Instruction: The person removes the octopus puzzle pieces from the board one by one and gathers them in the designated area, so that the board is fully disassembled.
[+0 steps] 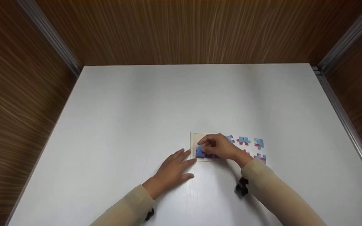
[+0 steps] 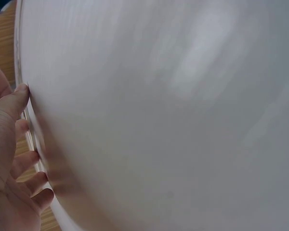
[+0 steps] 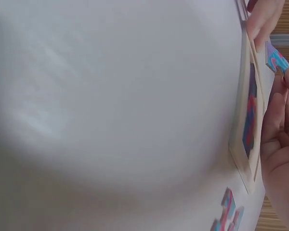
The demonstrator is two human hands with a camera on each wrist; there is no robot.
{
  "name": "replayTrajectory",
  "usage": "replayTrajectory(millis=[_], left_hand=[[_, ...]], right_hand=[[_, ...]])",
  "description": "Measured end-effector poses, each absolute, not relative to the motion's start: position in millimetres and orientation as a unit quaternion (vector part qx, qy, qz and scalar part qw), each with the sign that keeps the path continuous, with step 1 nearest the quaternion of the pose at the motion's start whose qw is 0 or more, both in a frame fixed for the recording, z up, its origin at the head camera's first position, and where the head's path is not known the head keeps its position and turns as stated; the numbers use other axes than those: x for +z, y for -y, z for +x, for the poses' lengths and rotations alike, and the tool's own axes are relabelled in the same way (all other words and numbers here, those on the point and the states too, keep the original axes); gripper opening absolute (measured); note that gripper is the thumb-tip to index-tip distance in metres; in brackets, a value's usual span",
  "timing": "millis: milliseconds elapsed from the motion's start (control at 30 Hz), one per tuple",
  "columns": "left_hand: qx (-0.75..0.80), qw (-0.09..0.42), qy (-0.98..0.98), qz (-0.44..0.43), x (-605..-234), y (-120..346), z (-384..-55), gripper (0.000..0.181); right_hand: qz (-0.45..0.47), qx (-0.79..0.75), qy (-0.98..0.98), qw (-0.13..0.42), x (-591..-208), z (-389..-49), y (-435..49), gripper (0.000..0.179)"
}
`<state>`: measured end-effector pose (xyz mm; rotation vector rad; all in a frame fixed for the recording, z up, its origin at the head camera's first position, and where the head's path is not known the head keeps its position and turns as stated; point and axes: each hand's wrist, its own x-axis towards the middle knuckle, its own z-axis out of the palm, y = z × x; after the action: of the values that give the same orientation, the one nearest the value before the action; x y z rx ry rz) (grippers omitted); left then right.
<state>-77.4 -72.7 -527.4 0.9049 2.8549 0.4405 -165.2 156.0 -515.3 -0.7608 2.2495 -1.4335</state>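
Note:
In the head view a shallow wooden puzzle frame point(image 1: 192, 138) lies on the white table, with blue and purple pieces along its near side. My right hand point(image 1: 220, 147) is above the frame. Between its thumb and fingers it pinches a jigsaw piece point(image 3: 276, 58), blue, purple and pink, which the right wrist view shows lifted and tilted over the frame. My left hand point(image 1: 175, 168) rests with spread fingers at the frame's left edge, its fingertips touching or very near the rim. The right hand and forearm hide part of the frame.
Right of the frame lie several loose jigsaw pieces, among them a blue and red one point(image 1: 244, 140) and a corner-shaped one point(image 1: 259, 143). The white tabletop point(image 1: 137, 103) extends around them. Wood-grain panels point(image 1: 181, 31) stand at the back and sides.

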Motion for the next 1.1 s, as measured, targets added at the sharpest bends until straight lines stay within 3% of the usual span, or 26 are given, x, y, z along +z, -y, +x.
replayTrajectory(millis=[200, 567, 1100], left_hand=[[0.147, 0.055, -0.941, 0.298, -527.7, 73.4, -77.1, 0.055], [0.154, 0.053, -0.942, 0.294, -528.5, 72.4, -76.7, 0.055], [0.149, 0.062, -0.943, 0.29, -529.1, 72.7, -76.6, 0.055]], right_hand=[[-0.265, -0.504, -0.799, 0.193, -499.9, -161.0, -166.2, 0.019], [-0.248, -0.501, -0.801, 0.214, -510.5, -162.8, -194.6, 0.018], [-0.271, -0.444, -0.831, 0.2, -509.6, -153.7, -226.9, 0.014]])
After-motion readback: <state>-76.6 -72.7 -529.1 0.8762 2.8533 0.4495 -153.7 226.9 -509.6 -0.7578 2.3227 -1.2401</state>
